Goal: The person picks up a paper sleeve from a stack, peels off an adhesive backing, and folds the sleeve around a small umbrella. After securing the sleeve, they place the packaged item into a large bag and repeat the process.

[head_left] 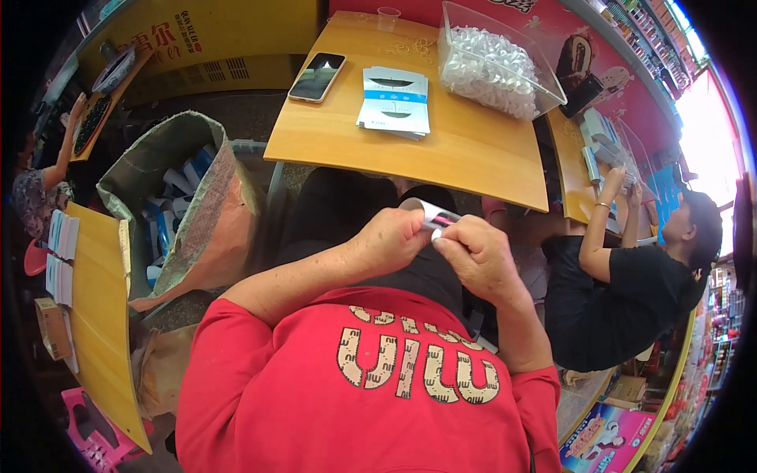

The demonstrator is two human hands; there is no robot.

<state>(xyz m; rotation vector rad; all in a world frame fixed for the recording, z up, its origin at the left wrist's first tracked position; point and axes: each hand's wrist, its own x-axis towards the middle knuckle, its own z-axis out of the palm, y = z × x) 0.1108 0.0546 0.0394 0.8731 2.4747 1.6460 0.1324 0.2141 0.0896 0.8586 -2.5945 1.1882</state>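
In front of my lap, my left hand (392,239) is closed around a curled white card (426,209), bent into an open tube. Pink and black show on the card near my right fingers. My right hand (479,254) is closed at the card's other side, its thumb pressing by a small white piece (436,235) whose kind I cannot make out. Beyond my hands, on the wooden table (473,165), lies a stack of white printed cards (394,118) with a blue band. At the table's far right stands a clear plastic bin (544,91) full of small translucent white pieces (493,71).
A phone (317,77) and a clear cup (388,19) are on the table. Left of my legs stands an open woven sack (225,205) holding blue-and-white items (177,197). A co-worker (639,292) sits close on my right; another person (43,173) is far left.
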